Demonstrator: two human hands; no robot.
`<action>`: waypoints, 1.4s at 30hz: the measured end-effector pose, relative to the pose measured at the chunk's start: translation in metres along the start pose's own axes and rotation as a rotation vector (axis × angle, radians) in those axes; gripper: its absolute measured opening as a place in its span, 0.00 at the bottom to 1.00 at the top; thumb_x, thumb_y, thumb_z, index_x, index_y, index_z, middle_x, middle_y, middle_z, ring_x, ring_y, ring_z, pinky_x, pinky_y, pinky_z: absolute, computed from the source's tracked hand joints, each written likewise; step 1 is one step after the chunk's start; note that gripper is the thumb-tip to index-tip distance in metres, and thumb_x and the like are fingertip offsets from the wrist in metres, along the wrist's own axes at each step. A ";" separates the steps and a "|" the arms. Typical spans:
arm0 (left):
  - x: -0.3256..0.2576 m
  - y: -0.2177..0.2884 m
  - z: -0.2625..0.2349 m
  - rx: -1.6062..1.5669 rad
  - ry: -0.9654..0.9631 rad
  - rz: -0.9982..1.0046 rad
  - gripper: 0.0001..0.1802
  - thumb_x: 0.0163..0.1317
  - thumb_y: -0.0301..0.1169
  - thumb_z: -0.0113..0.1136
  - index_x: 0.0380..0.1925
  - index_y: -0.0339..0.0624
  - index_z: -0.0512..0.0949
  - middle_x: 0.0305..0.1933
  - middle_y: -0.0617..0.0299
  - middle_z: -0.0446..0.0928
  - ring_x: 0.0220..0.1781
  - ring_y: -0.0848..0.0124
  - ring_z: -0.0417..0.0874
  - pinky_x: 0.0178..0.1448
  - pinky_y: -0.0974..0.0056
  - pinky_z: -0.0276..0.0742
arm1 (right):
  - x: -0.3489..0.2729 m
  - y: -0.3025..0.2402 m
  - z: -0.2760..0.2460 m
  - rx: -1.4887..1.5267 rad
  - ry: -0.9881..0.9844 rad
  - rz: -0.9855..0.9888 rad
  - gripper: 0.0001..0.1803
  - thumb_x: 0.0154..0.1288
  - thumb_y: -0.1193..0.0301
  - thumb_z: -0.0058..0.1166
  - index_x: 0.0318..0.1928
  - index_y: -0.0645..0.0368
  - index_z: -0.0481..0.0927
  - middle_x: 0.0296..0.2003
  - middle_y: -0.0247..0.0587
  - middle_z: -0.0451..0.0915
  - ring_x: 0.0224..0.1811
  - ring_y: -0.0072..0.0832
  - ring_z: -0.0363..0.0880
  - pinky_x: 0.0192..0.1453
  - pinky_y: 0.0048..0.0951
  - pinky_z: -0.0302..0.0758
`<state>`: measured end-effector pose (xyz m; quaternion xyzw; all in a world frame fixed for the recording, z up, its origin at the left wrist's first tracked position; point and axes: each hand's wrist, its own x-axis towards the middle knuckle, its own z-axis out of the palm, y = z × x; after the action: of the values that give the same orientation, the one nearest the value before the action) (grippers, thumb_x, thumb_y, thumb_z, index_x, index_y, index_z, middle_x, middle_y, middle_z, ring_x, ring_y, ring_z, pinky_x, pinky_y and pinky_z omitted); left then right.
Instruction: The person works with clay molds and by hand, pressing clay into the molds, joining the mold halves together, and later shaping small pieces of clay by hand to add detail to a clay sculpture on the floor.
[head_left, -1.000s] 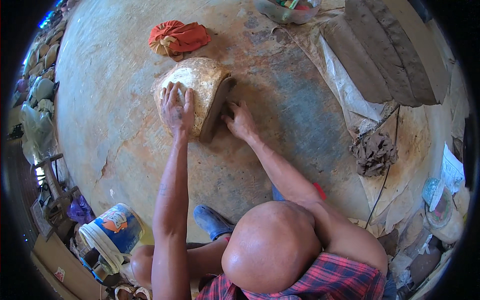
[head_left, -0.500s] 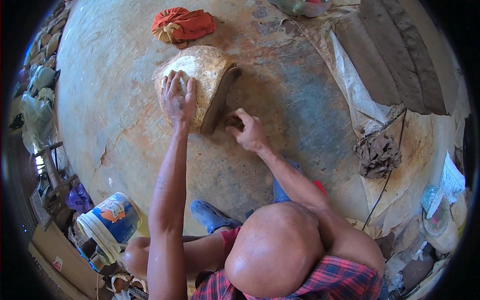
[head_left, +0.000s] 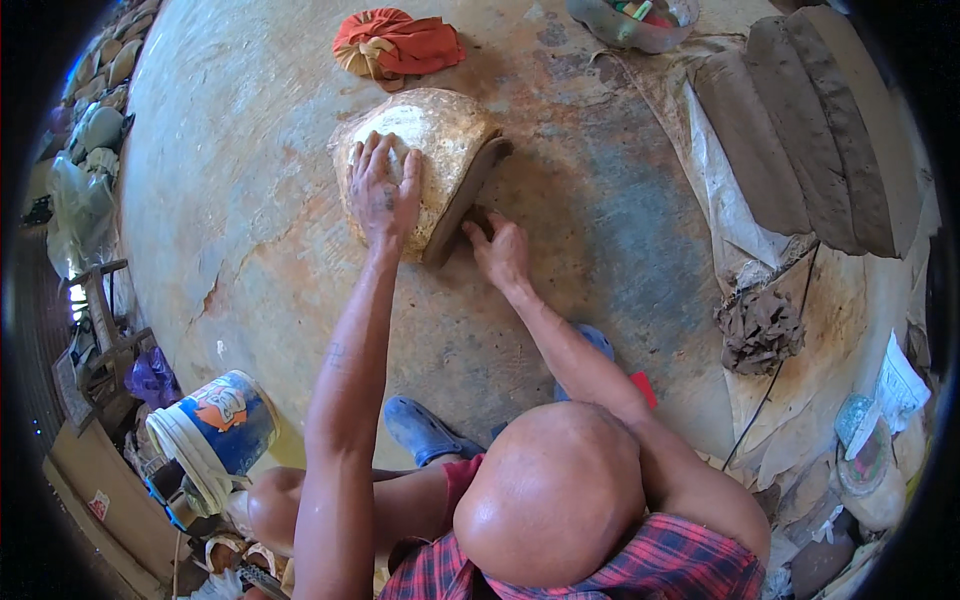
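Observation:
A rounded, cream-and-brown dome-shaped form (head_left: 450, 135) rests tilted on the floor in front of me. Dark, wet-looking clay makes a thick rim (head_left: 463, 205) along its right side. My left hand (head_left: 385, 195) lies on top of the dome, fingers stretched out over a whitish patch. At the lower right of the rim is my right hand (head_left: 502, 248), its thumb and forefinger bent in a pinch against the clay edge. The other right fingers are curled and partly hidden.
A red-orange cloth bundle (head_left: 400, 48) lies beyond the dome. To the right are grey-brown clay slabs (head_left: 800, 130) on sheeting and a crumpled clay lump (head_left: 762, 330). A bowl (head_left: 632, 25) stands at the far edge. A blue-and-white bucket (head_left: 215, 430) is at my left.
My right hand has moved in closer to the clay rim, and its fingers have reached the edge. My left hand stays on the dome. The whole view has shifted slightly.

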<state>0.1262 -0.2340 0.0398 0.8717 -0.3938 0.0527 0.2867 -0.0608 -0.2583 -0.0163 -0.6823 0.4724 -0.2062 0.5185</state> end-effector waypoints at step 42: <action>-0.003 -0.002 -0.003 0.002 0.014 -0.038 0.30 0.66 0.49 0.67 0.63 0.45 0.83 0.74 0.49 0.75 0.81 0.49 0.67 0.83 0.51 0.61 | -0.048 0.004 0.001 0.174 -0.284 -0.092 0.24 0.58 0.71 0.75 0.54 0.64 0.85 0.52 0.49 0.87 0.52 0.43 0.88 0.55 0.38 0.85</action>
<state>0.1265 -0.2297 0.0402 0.8789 -0.3753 0.0537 0.2895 -0.0848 -0.2166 -0.0106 -0.6780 0.3429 -0.1712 0.6273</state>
